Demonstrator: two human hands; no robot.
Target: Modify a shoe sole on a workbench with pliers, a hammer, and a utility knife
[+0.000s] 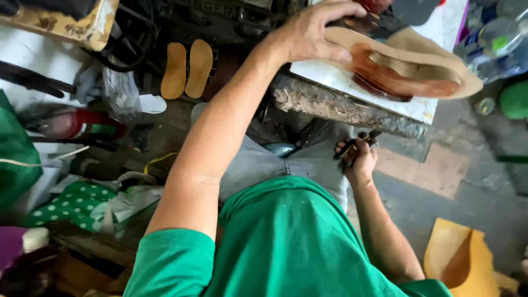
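while the left hand (313, 30) lies across the heel end of the tan shoe sole (407, 66), its fingers (338, 11) curled over the far edge and the thumb pressed on the near edge, the sole stays flat on the white board (330, 77) that tops the rough surface (335, 104). its long axis runs from that hand out toward the right of the view, with a reddish-brown stained patch (396, 74) along the middle. the right hand (360, 159) sits lower and nearer the body, just beneath the edge of the surface, fingers closed in a fist around a small dark-handled tool (357, 144) whose tip points up toward the sole; what kind of tool it is cannot be told. so the sole lies above and a little right of the tool, apart from it, and the left hand is the one already touching it. a pair of tan insoles (187, 69) lies well apart to the left, and a yellow leather piece (459, 258) rests on the floor at lower right.
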